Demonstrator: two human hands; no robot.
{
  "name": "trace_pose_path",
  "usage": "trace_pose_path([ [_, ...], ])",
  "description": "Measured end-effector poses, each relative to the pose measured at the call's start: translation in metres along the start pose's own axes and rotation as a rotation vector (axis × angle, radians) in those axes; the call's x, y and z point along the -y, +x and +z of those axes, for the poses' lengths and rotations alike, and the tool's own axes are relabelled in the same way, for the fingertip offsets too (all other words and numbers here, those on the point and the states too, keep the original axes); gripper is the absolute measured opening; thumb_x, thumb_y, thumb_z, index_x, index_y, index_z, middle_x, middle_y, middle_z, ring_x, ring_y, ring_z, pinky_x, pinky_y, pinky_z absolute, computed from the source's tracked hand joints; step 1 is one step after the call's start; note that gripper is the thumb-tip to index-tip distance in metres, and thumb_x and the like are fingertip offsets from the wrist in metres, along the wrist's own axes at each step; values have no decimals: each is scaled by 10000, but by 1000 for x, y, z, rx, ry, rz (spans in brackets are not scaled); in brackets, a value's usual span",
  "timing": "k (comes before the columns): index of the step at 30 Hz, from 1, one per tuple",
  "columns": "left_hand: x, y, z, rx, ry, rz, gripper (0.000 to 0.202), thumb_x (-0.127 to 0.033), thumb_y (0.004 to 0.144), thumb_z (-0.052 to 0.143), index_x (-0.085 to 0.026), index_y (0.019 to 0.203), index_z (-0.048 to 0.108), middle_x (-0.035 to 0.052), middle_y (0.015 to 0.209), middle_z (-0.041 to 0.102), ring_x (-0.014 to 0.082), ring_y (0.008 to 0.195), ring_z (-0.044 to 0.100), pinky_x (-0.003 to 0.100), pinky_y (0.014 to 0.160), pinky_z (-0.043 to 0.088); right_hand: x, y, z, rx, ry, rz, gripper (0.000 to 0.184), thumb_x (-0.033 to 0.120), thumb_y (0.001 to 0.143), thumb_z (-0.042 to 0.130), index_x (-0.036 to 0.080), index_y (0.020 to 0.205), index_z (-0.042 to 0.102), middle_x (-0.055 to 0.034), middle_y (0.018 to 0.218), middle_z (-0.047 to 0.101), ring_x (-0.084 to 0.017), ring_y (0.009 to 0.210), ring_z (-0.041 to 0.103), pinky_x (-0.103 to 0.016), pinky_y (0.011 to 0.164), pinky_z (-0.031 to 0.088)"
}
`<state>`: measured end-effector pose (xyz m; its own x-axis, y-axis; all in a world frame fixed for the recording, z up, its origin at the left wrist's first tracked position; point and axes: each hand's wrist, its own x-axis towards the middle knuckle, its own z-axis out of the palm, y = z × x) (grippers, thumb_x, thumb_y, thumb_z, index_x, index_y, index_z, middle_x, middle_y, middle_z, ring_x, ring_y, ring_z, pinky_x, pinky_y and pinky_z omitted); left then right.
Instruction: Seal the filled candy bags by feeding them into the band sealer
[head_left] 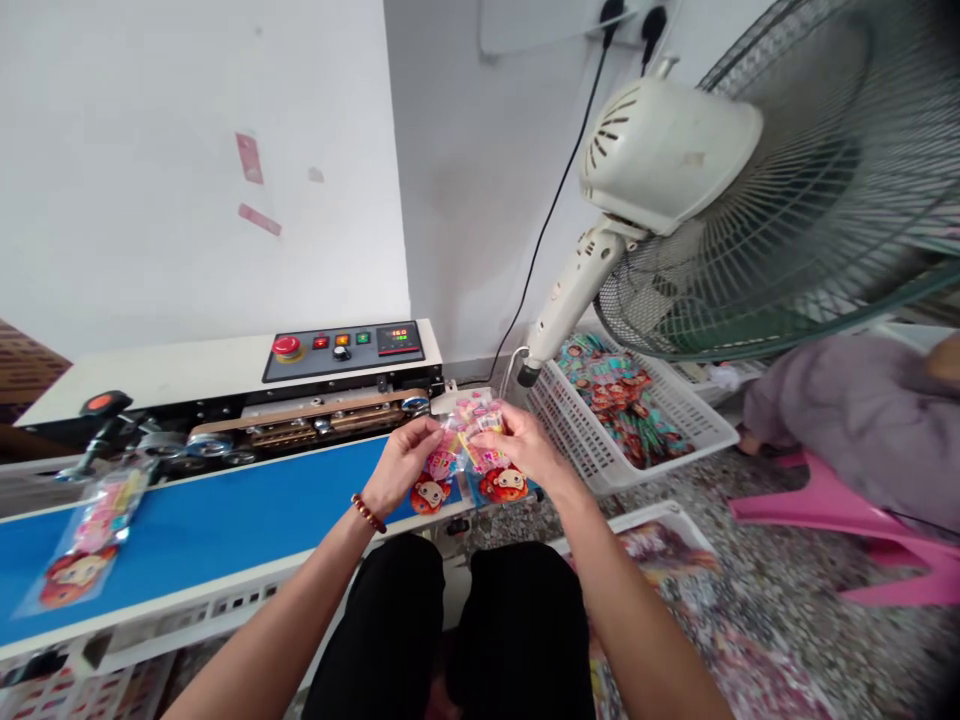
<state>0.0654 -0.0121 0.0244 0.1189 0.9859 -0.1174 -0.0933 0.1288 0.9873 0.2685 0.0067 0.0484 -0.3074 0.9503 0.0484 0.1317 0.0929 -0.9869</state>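
Two clear plastic packets with a red-haired cartoon face on the lower part are at the right end of the blue conveyor belt [300,510]. My left hand [403,462], with a beaded bracelet at the wrist, pinches the upper edge of the left packet [432,492]. Fingers of my right hand [531,448] are closed on the other packet [501,482], which shows pink and yellow contents. The two packets lie side by side and partly overlap. Both are near the entry of the band sealing machine [330,400]. Farther left on the belt lies another packet [82,550].
The sealer's control panel [345,350] has a red stop button and a lit display. A large fan [675,150] leans in from the right. A white basket [600,450] holds many colourful packets. Someone in grey sits on a pink stool [817,510] at the right.
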Motion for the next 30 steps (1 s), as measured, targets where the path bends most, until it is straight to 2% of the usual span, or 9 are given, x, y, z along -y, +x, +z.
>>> trace_pose_path([
  [3, 6, -1, 2, -28, -59, -14, 461, -590, 681, 799, -172, 735, 614, -19, 621, 535, 101, 546, 440, 208, 525, 387, -1, -2, 0, 42, 18, 33, 214, 367, 708, 802, 233, 856, 724, 39, 742, 667, -164, 698, 583, -265, 675, 474],
  [7, 10, -2, 5, -61, -107, -23, 462, -586, 661, 811, -173, 729, 616, -23, 617, 531, 98, 545, 437, 203, 516, 381, -5, -4, -4, -24, 126, 31, 247, 393, 713, 793, 241, 895, 726, 27, 830, 710, -173, 739, 619, -284, 725, 502],
  [11, 8, 1, 7, -66, -92, -8, 434, -567, 659, 808, -173, 708, 633, -18, 615, 553, 100, 555, 446, 206, 536, 392, -15, -6, -5, 86, 42, 86, 247, 376, 670, 834, 241, 854, 739, 27, 777, 714, -175, 702, 615, -279, 670, 505],
  [14, 12, 8, 6, -108, -95, -17, 417, -544, 649, 819, -161, 699, 662, -1, 645, 598, 108, 586, 486, 209, 563, 410, -21, -9, -11, -90, 168, 112, 317, 411, 665, 839, 242, 916, 744, 8, 834, 747, -206, 761, 668, -312, 715, 546],
  [17, 20, 20, 5, -170, -51, -156, 392, -484, 592, 866, -141, 656, 687, 16, 623, 611, 107, 560, 493, 209, 518, 376, -24, -10, -20, -268, 294, 130, 405, 443, 634, 858, 227, 951, 731, -15, 876, 763, -229, 793, 700, -338, 744, 567],
  [19, 23, 29, 5, -201, -62, -281, 347, -408, 577, 893, -136, 632, 684, 19, 597, 606, 104, 523, 492, 213, 491, 366, -27, -10, -22, -289, 320, 143, 423, 442, 613, 876, 218, 938, 725, -24, 878, 766, -236, 794, 704, -344, 741, 570],
  [23, 22, 45, 7, -247, -177, -463, 264, -249, 587, 892, -135, 628, 657, 54, 635, 649, 150, 539, 594, 268, 542, 491, -36, -14, -19, -328, 334, 152, 430, 459, 618, 881, 216, 932, 718, -27, 870, 765, -231, 767, 699, -345, 717, 563],
  [27, 22, 54, -3, -309, -169, -457, 248, -202, 594, 876, -136, 643, 642, 65, 637, 655, 149, 536, 604, 273, 564, 514, -44, -20, -14, -323, 330, 169, 438, 475, 618, 881, 217, 931, 716, -17, 825, 755, -223, 731, 693, -346, 703, 557],
  [30, 22, 51, -24, -368, -120, -431, 243, -195, 599, 862, -146, 641, 627, 52, 621, 650, 134, 515, 567, 260, 543, 485, -46, -20, -10, -285, 337, 185, 433, 468, 607, 883, 214, 912, 711, -14, 811, 749, -220, 716, 688, -342, 696, 553],
])
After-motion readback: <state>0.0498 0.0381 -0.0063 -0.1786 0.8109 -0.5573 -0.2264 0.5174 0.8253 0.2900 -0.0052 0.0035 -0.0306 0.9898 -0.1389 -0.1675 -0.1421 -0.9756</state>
